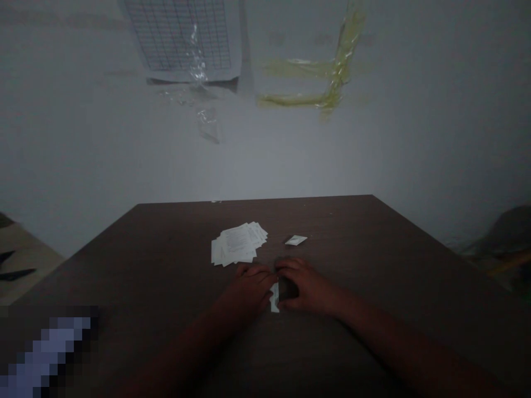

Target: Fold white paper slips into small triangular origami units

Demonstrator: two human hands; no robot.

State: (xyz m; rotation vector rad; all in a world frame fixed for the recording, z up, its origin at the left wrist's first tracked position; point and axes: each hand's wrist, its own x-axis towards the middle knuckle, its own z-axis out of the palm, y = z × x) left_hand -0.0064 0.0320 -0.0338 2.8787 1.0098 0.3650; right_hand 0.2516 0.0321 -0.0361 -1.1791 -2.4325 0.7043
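Observation:
A small white piece of paper [274,301] with faint print lies between my hands near the middle of the table. My left hand [251,288] covers its left side, fingers bent over it and thumb low on the sheet. From the other side my right hand [306,286] curves in, its fingertips at the upper end of the paper and its thumb by the right edge lower down. Just beyond my left hand is a loose, fanned pile of printed white papers [238,244]. A small folded paper [296,240] sits farther off, beyond my right hand.
The dark brown table [166,237] meets a grey wall [290,155] at its far edge. A gridded sheet [186,38] and yellowish tape [332,88] are on the wall. A blurred-out pale object [50,351] lies at the near left.

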